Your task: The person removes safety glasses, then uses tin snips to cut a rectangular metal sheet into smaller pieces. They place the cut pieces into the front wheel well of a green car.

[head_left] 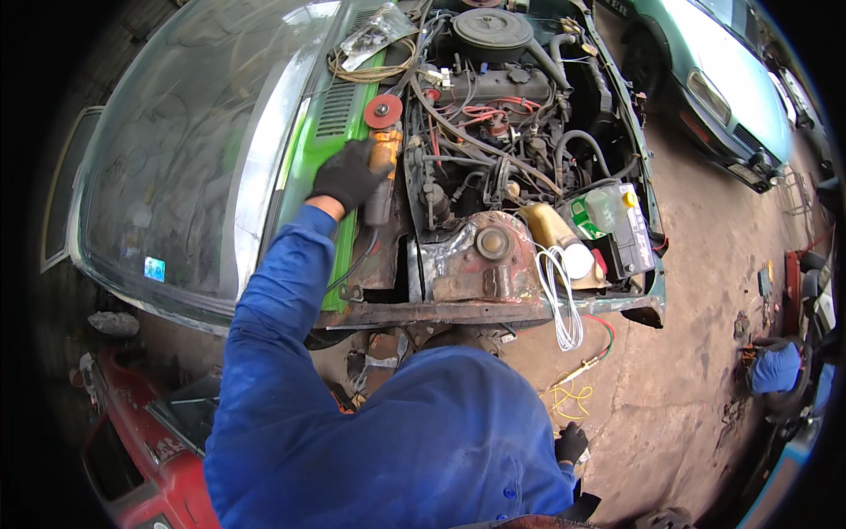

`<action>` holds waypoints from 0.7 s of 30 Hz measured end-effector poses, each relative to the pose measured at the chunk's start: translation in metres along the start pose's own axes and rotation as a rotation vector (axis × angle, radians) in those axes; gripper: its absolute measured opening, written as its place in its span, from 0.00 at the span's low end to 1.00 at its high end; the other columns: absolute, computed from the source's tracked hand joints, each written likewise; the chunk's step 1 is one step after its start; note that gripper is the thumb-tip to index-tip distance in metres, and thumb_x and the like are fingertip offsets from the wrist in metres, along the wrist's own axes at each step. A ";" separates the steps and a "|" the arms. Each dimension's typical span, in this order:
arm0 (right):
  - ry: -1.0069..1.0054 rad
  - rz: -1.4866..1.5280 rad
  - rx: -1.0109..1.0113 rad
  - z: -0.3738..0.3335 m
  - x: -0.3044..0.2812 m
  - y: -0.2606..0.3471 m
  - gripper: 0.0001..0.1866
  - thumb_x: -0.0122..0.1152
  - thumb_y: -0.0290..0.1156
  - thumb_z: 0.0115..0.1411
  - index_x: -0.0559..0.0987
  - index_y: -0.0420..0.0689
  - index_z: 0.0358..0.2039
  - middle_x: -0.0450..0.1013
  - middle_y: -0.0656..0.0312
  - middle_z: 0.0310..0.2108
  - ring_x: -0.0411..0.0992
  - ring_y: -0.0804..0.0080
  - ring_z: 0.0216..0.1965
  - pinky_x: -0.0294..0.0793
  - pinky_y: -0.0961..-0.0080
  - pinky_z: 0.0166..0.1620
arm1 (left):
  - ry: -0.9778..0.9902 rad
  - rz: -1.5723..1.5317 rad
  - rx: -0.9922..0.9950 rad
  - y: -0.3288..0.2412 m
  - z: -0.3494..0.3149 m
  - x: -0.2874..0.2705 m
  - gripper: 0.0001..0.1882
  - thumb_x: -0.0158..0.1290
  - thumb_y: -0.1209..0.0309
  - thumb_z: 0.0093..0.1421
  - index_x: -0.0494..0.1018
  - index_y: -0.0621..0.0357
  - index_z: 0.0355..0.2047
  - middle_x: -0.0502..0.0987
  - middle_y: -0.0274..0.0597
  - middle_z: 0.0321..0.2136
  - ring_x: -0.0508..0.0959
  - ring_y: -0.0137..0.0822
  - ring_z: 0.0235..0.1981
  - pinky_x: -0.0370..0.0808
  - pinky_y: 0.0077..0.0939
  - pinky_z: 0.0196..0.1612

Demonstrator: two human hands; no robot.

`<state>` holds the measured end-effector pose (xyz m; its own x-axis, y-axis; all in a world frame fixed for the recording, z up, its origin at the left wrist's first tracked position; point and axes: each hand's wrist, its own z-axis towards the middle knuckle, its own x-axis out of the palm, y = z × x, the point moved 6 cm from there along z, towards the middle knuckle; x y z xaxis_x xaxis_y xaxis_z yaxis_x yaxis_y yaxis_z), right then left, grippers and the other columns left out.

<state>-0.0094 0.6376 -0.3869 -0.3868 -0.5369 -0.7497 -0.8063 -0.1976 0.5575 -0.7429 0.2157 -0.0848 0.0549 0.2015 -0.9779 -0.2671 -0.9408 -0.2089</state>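
Observation:
My left hand (345,175), in a black glove, is closed round the orange and grey body of an angle grinder (381,157). The grinder lies along the green cowl panel (319,163) beside the engine bay, its red disc (382,111) pointing away from me and its cord trailing back near the fender. Down at my right side, low beside my body, is my right hand (572,443), also in a black glove. Its fingers look curled, and something small and pale shows by it; what it holds is too small to make out.
An open engine bay holds a round black air cleaner (492,33), hoses and a battery (631,238). White cable (560,295) hangs over the front fender edge. A yellow cord (571,398) lies on the floor. A teal car (731,88), a red car (150,441) and another person (775,366) are nearby.

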 end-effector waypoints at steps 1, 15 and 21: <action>-0.001 -0.167 -0.152 -0.006 0.002 0.000 0.14 0.60 0.38 0.67 0.77 0.38 0.32 0.77 0.52 0.25 0.71 0.61 0.15 0.70 0.61 0.19 | -0.059 -0.058 0.013 0.006 0.017 -0.013 0.33 0.63 0.43 0.68 0.79 0.53 0.63 0.83 0.54 0.58 0.84 0.56 0.59 0.79 0.48 0.63; -0.173 0.306 0.575 -0.054 -0.020 -0.012 0.19 0.60 0.37 0.67 0.80 0.33 0.27 0.76 0.52 0.19 0.72 0.63 0.13 0.74 0.61 0.17 | 0.318 0.327 0.051 0.017 0.326 0.063 0.36 0.66 0.40 0.63 0.84 0.51 0.61 0.84 0.56 0.60 0.83 0.55 0.62 0.79 0.45 0.65; -0.175 -0.028 0.176 -0.063 -0.023 0.006 0.21 0.61 0.40 0.65 0.81 0.33 0.24 0.77 0.50 0.18 0.76 0.59 0.16 0.75 0.56 0.22 | 0.323 0.354 0.032 0.019 0.339 0.090 0.31 0.65 0.44 0.60 0.88 0.55 0.54 0.84 0.60 0.58 0.84 0.57 0.60 0.80 0.48 0.63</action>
<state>0.0231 0.5977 -0.3440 -0.4226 -0.3799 -0.8229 -0.8774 -0.0562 0.4765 -1.0692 0.3082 -0.1761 0.2504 -0.2296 -0.9405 -0.3524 -0.9265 0.1324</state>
